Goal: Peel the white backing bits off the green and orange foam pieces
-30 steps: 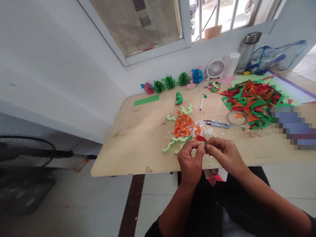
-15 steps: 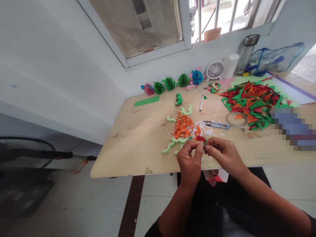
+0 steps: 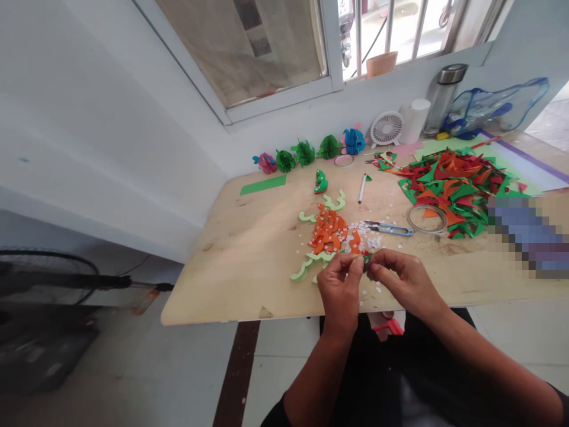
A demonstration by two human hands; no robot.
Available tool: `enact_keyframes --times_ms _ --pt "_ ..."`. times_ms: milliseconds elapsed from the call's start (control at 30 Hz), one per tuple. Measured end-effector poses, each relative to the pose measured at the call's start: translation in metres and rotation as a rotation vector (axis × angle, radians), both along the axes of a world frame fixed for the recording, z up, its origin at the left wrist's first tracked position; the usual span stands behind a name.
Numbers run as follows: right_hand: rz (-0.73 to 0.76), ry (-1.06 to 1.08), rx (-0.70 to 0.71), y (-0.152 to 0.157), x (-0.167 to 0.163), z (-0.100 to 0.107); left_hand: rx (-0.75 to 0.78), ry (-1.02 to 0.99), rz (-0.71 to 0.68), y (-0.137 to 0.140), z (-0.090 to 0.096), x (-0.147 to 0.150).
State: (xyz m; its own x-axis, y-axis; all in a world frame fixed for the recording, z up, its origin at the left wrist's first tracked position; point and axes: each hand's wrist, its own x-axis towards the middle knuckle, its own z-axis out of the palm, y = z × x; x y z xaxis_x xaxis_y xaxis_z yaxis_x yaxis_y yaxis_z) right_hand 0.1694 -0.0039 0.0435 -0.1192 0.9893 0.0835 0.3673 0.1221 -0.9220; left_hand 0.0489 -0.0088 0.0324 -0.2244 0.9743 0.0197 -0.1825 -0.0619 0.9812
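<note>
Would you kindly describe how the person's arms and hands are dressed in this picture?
Both hands are bare: the left hand and the right hand show no gloves, and no rings or watch can be made out. The forearms are uncovered too. A dark, apparently black, sleeve edge appears on the right arm at the picture's corner, matching the dark clothing below.

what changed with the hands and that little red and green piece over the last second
Very little. Both hands have stayed pinched on the small red and green piece at the table's near edge: left hand, right hand. The left fingers have closed over it, so less red shows now. The view drifted slightly. The orange cutouts, snips and scrap pile lie as before.
</note>
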Motion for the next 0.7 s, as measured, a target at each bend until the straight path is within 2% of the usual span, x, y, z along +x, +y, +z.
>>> enact_keyframes --times_ms 67,200,300,533,600,700 --pt "-0.008 -0.025 0.036 -0.0014 0.0015 0.0014 0.016 0.043 0.009 0.0009 0.0001 0.0013" --pt "-0.093 -0.098 0.215 -0.0044 0.0014 0.0025 0.086 0.195 0.038 -0.0004 0.0015 0.0022" --pt "-0.108 -0.11 0.292 -0.0039 -0.0002 0.0016 0.13 0.288 0.056 -0.0018 0.0037 0.0036" --pt "-0.151 -0.067 0.272 0.0011 -0.0026 0.0009 0.205 0.437 0.105 -0.0027 0.0055 0.0081" --pt "-0.152 -0.049 0.242 0.0025 -0.0033 0.0015 0.182 0.409 0.1 -0.0021 0.0054 0.0084" --pt "-0.141 -0.033 0.19 0.0042 -0.0015 0.0009 0.088 0.244 0.082 0.0003 0.0054 0.0078"
